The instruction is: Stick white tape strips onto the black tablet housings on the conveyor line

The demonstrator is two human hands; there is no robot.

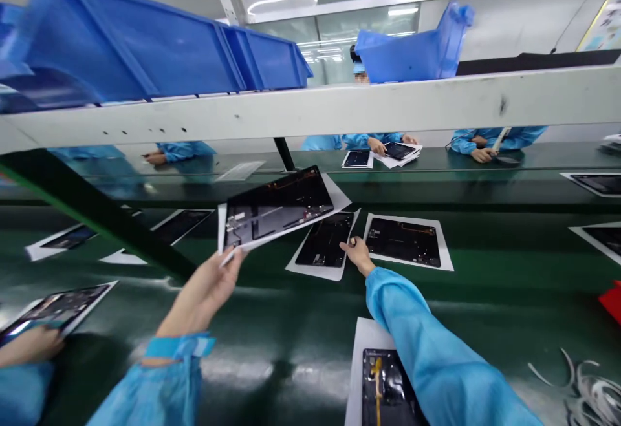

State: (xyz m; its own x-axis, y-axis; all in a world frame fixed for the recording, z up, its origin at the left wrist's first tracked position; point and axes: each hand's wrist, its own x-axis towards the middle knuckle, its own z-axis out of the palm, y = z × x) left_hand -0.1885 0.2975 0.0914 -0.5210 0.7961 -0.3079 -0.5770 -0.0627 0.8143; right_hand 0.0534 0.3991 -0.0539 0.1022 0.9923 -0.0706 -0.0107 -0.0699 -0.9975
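So the left hand (pixel 208 290) has its thumb and fingers pinched on the near corner of a thin black rectangular panel with exposed electronic parts (pixel 281 203) and the white sheet (pixel 341 196) under it, both tilted up off the shiny dark green desk (pixel 272 342). The right hand (pixel 359 256) is reaching out, fingers partly curled at the right edge of a second black panel on white paper (pixel 325 242); can't tell if it's really gripping. That one lies flat, partly behind the raised panel. Just right of it there's a third black panel on its own sheet (pixel 402 242). Another black panel with an orange-yellow strip (pixel 388 390) sits partly under the right sleeve (pixel 427 335). Curly white strips (pixel 599 390) are piled far right.
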